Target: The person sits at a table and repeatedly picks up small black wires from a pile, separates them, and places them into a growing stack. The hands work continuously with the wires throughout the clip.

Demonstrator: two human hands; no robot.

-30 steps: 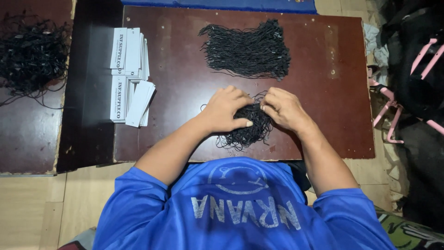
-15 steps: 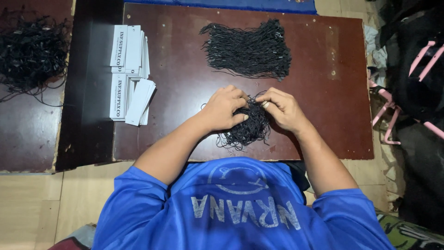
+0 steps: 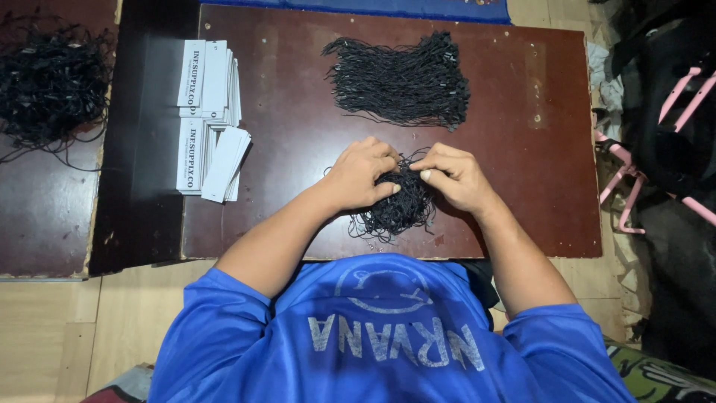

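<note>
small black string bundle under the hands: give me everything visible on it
The small bundle of black strings is a loose, tangled clump of thin dark cords, frayed loops sticking out at its near edge. It lies flat on the dark red-brown table, near the front edge. The left hand and right hand both rest on its top, fingers pinching into strands. Its far part is hidden.

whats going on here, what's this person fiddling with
A person in a blue shirt is working both hands into a small tangled bundle of black strings on a dark brown table. The left hand and right hand pinch at its top. A neater pile of black strings lies farther back, with stacks of white paper tags to the left.
</note>
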